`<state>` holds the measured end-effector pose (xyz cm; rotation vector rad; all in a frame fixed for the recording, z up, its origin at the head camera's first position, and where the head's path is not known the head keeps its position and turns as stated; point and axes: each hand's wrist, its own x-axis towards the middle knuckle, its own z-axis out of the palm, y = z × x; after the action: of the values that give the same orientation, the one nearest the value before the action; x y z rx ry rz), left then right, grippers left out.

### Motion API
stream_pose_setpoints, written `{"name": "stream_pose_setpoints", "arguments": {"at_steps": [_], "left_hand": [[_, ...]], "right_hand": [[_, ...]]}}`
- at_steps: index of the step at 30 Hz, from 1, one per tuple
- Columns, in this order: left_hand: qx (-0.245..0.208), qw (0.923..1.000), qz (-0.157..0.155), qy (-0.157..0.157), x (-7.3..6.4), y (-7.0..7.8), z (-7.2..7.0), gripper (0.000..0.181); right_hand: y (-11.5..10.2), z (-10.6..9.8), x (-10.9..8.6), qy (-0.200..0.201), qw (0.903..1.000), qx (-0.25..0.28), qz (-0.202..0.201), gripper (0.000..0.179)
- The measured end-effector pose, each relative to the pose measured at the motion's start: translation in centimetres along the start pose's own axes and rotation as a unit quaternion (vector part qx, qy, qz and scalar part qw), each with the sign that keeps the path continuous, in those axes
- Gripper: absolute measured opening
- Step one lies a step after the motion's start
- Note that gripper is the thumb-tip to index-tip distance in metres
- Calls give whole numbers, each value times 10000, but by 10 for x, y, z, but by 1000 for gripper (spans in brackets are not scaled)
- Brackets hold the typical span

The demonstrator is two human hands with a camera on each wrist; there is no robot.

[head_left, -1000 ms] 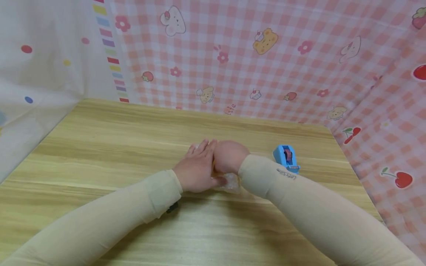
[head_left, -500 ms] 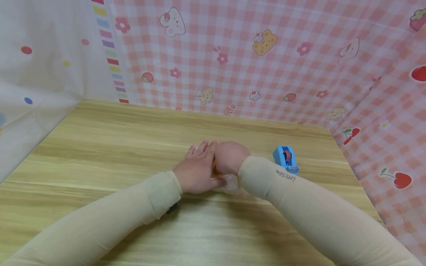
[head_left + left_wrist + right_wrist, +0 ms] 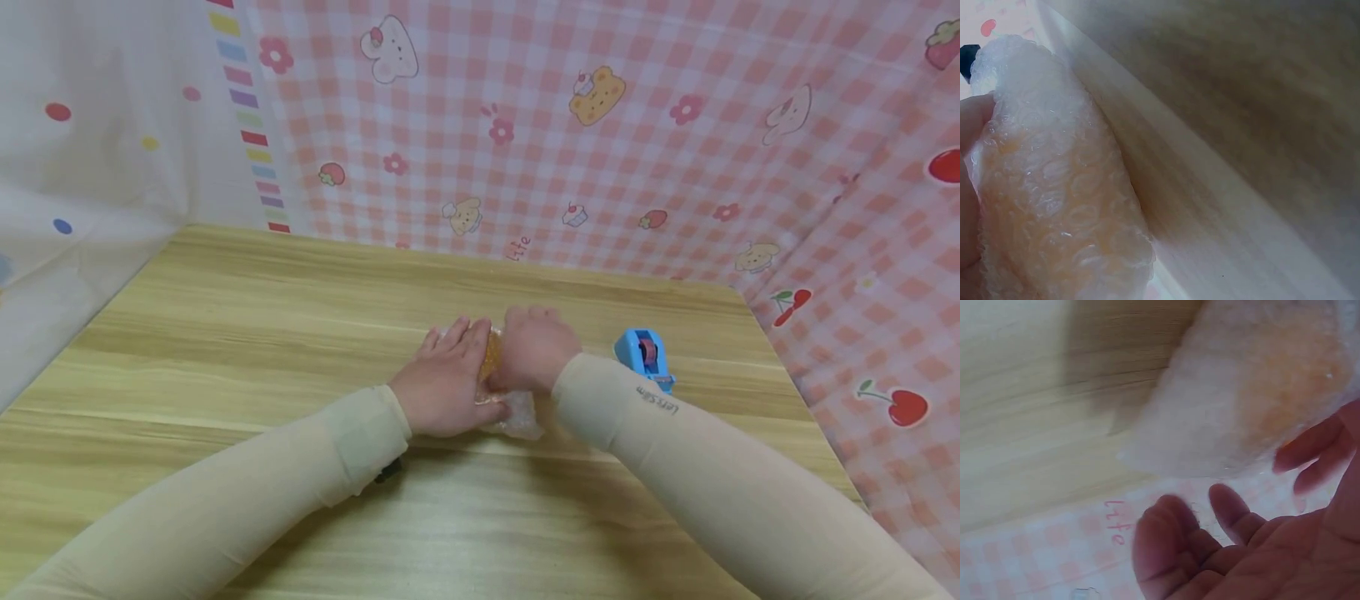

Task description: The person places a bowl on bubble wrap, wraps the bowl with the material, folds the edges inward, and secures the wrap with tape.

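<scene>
A bubble-wrapped package [image 3: 522, 423] with something yellow-orange inside sits at mid-table; its contents are blurred by the wrap. Over its top lies my left hand [image 3: 442, 379], fingers spread toward the back and thumb at the near end, holding it. In the left wrist view the thumb rests along the edge of the wrap [image 3: 1066, 181]. My right hand [image 3: 542, 350] is close beside the package's right side. The right wrist view shows that hand's fingers [image 3: 1163, 540] bent loosely, with nothing between them, near the wrap [image 3: 1210, 419].
A blue tape dispenser [image 3: 643, 357] with a reddish roll stands on the wooden table [image 3: 262, 333], right of the hands. A pink checked cloth [image 3: 480, 125] hangs behind and on the right, and a white dotted one [image 3: 97, 150] on the left.
My right hand has shifted to the right, off the package, so more of the yellow-orange contents shows between the hands. The left hand has stayed in place.
</scene>
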<state>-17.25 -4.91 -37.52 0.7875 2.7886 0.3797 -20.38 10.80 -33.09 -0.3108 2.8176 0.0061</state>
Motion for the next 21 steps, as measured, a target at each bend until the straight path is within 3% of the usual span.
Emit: {"name": "stream_pose_setpoints", "arguments": {"at_steps": [4, 11, 21], "left_hand": [[60, 10000, -11, -30, 0, 0, 0, 115], [99, 9999, -4, 26, 0, 1, 0, 114], [160, 9999, 17, -7, 0, 1, 0, 112]], "right_hand": [[5, 1, 2, -156, 9996, 211, 85, 108], [9, 4, 6, -510, 9965, 544, 372, 111], [13, 10, 11, -802, 9925, 819, 415, 123]]}}
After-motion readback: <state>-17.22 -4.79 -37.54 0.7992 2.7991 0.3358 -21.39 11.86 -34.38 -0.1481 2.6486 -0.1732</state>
